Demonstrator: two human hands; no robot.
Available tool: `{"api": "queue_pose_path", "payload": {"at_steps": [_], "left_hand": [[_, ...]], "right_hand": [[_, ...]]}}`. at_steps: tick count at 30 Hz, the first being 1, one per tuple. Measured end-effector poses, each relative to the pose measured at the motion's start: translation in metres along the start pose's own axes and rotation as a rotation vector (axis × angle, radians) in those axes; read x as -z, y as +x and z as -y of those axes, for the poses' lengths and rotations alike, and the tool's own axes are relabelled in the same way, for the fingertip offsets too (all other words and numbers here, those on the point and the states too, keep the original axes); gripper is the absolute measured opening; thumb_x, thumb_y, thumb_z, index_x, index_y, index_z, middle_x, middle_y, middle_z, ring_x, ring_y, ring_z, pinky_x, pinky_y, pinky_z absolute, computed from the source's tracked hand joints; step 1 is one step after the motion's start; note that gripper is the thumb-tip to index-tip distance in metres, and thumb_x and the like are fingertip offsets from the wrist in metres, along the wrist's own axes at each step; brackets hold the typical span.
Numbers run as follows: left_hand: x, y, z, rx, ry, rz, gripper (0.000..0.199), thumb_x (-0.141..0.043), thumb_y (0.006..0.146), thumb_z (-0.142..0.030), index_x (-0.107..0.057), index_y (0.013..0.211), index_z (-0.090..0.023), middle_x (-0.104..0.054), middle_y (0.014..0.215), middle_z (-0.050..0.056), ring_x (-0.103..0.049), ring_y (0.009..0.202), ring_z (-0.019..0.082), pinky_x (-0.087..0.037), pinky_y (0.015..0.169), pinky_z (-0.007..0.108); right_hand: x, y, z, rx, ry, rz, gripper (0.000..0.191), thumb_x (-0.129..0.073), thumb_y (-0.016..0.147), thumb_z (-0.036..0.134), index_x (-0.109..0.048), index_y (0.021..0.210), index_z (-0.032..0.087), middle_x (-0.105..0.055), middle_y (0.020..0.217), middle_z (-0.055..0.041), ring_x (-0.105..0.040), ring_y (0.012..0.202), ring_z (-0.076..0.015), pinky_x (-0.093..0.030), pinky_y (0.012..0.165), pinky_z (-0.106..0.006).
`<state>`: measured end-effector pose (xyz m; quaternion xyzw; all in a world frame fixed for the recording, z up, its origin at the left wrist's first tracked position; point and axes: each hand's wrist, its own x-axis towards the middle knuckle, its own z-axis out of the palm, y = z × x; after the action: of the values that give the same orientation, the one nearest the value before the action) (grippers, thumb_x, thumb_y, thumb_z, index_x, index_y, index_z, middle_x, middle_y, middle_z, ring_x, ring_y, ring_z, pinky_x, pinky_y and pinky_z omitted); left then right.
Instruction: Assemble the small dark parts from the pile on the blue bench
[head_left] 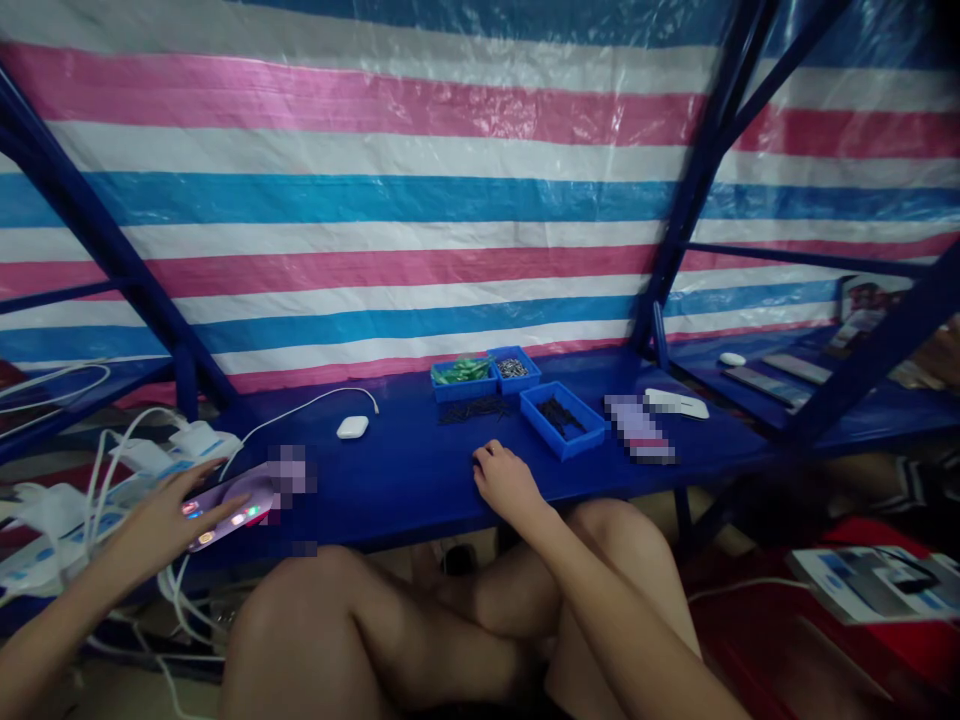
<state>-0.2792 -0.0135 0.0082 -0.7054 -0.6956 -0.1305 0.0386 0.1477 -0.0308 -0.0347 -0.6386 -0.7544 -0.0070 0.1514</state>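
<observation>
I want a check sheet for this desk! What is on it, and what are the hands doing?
Surface: blue table.
Job's things: phone at the table's left edge; screen lit.
Clutter: three blue bins, white case, loose dark bits.
Hands: left hand open, fingers on the phone; right hand curled on the table, holding nothing.
Cables: white cable; chargers tangled at left.
Surroundings: striped tarp, blue frame.

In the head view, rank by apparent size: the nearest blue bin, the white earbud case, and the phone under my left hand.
1. Phone under the left hand, though nearness to the camera inflates it.
2. Nearest blue bin, not much smaller; this pair is unsure.
3. White earbud case, clearly smallest.
</observation>
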Motion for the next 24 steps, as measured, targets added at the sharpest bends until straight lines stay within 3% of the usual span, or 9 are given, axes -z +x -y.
{"api": "queue_pose_path", "payload": {"at_steps": [3,5,8,11,15,19,24], "left_hand": [[0.013,-0.002,-0.019,-0.072,-0.002,-0.176,0.042,-0.036,0.075,-0.051,-0.037,0.113,-0.032,-0.052,0.117,-0.006,-0.044,0.111,0.018,-0.032,0.095,0.030],[0.016,0.001,-0.043,-0.133,-0.013,-0.254,0.034,-0.035,0.078,-0.047,-0.043,0.106,-0.030,-0.054,0.112,-0.005,-0.045,0.108,0.016,-0.032,0.095,0.029],[0.006,0.012,-0.096,-0.341,-0.097,-0.091,0.031,-0.037,0.079,-0.043,-0.053,0.097,-0.024,-0.059,0.100,0.000,-0.051,0.097,0.016,-0.038,0.088,0.026],[-0.018,0.032,-0.157,-0.480,-0.143,0.046,0.030,-0.037,0.080,-0.037,-0.058,0.094,-0.020,-0.061,0.097,0.003,-0.054,0.091,0.017,-0.040,0.083,0.026],[-0.060,0.062,-0.220,-0.458,-0.122,0.102,0.039,-0.041,0.079,-0.033,-0.050,0.113,-0.017,-0.056,0.108,0.010,-0.056,0.091,0.019,-0.042,0.079,0.027],[-0.088,0.077,-0.247,-0.403,-0.093,0.084,0.034,-0.042,0.080,-0.032,-0.052,0.109,-0.017,-0.056,0.103,0.011,-0.055,0.093,0.021,-0.041,0.081,0.030],[-0.097,0.076,-0.253,-0.398,-0.047,0.060,0.023,-0.037,0.084,-0.025,-0.056,0.092,-0.016,-0.056,0.093,0.010,-0.054,0.088,0.019,-0.041,0.079,0.030]], "right_hand": [[0.002,0.000,0.001,-0.009,-0.003,0.033,0.024,-0.037,0.086,0.027,-0.051,0.104,0.020,-0.050,0.100,-0.0077,-0.052,0.086,-0.0166,-0.039,0.073,-0.026],[0.004,0.000,0.001,-0.014,-0.004,0.049,0.024,-0.037,0.086,0.028,-0.051,0.104,0.020,-0.049,0.101,-0.0079,-0.052,0.086,-0.0165,-0.039,0.072,-0.026],[0.005,0.000,0.001,-0.018,-0.001,0.049,0.024,-0.036,0.086,0.028,-0.052,0.103,0.020,-0.049,0.101,-0.0076,-0.053,0.086,-0.0165,-0.040,0.071,-0.026],[0.007,0.001,0.001,-0.020,0.013,0.060,0.025,-0.036,0.086,0.028,-0.052,0.104,0.020,-0.049,0.102,-0.0079,-0.052,0.088,-0.0159,-0.039,0.073,-0.025],[0.008,0.001,0.001,-0.024,0.027,0.080,0.025,-0.037,0.086,0.028,-0.052,0.104,0.020,-0.049,0.103,-0.0078,-0.053,0.089,-0.0154,-0.039,0.074,-0.024],[0.006,0.002,0.000,-0.020,0.033,0.067,0.024,-0.037,0.086,0.028,-0.052,0.104,0.021,-0.049,0.101,-0.0070,-0.053,0.087,-0.0154,-0.039,0.072,-0.024],[0.003,0.003,-0.002,-0.005,0.048,0.048,0.024,-0.038,0.085,0.028,-0.052,0.103,0.021,-0.049,0.101,-0.0066,-0.053,0.085,-0.0155,-0.039,0.070,-0.024]]}}
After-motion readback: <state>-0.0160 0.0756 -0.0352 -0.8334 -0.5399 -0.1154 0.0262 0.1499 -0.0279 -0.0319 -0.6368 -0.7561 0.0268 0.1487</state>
